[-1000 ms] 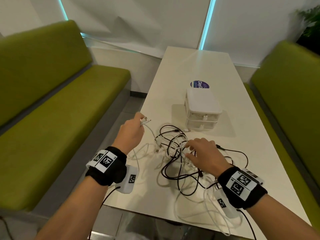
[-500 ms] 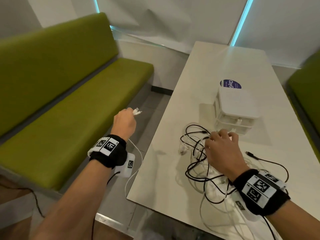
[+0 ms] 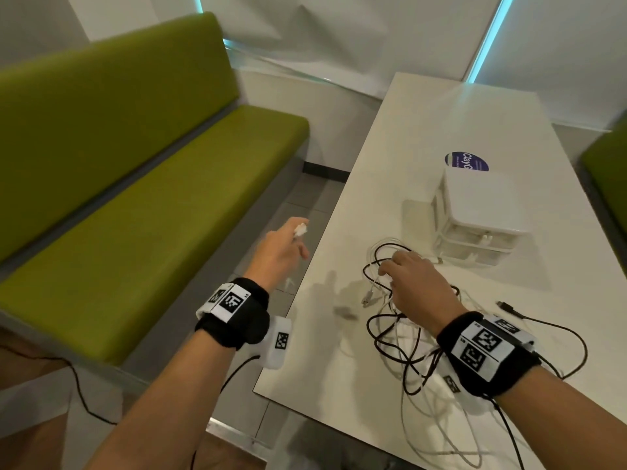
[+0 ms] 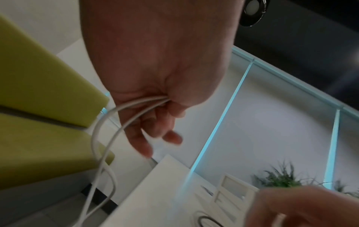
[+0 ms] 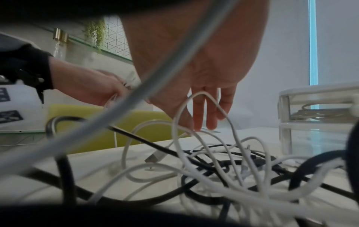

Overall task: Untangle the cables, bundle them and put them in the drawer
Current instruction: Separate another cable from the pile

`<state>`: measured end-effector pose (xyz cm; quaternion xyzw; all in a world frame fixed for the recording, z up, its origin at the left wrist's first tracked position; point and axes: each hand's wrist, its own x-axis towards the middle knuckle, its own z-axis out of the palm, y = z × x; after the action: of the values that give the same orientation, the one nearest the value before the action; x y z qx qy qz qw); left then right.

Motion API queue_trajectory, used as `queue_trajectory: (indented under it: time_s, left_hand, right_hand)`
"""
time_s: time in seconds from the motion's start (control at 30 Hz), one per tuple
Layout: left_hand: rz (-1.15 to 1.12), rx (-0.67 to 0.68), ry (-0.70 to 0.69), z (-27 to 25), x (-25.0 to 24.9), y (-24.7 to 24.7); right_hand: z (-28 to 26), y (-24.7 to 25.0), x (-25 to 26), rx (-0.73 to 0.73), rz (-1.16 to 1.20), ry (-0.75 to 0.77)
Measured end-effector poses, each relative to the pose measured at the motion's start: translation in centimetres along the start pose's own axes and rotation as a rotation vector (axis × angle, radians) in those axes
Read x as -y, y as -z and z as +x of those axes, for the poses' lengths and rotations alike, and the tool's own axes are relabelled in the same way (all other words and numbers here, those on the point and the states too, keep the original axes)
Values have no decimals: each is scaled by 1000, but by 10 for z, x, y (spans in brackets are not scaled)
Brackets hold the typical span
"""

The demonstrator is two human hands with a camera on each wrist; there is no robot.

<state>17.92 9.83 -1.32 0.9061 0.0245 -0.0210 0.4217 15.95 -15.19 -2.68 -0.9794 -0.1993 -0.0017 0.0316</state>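
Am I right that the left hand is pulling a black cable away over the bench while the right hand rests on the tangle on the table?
Not quite: the cable gripped by the left hand is white, not black, as the left wrist view shows. The rest holds: the right hand rests on the tangle on the table.

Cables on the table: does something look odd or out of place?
Yes. The black and white cables lie in one tangled heap beside the white drawer unit, and the left hand holds a white cable off the table edge.
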Motion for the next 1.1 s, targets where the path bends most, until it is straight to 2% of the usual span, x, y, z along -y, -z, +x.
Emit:
queue_trajectory:
  time_s: [0.1,0.2,0.37,0.5,0.57,0.67,0.8,0.93,1.1]
  left_hand:
    - [-64,-8,-60,-9,-20,-18]
    - [-194,21,-73,-21,-36,-38]
    - [-303,51,-2,-32,-45,-70]
    - [-490,108,86,-35,-47,-85]
    - [-546,101,99,-38,-52,-89]
    - [-651,71,114,-43,-62,-91]
    - [-781,87,137,-47,-78,-93]
    - [-902,179,123,-55,-95,-91]
    - [-1006,251,96,-67,-104,-87]
  right_hand:
    - [5,6,6,76,33,-28]
    - [8,4,8,80,4,-48]
    - [7,6,9,133,-137,-73]
    - [0,20,2,37,-104,-83]
    - [-7,29,-3,-38,40,-150]
    - [-22,42,-9,-223,361,-258]
    - [-44,53,1,-309,748,-251]
    - [-58,43,14,-357,903,-123]
    - [-62,36,12,-391,1004,-129]
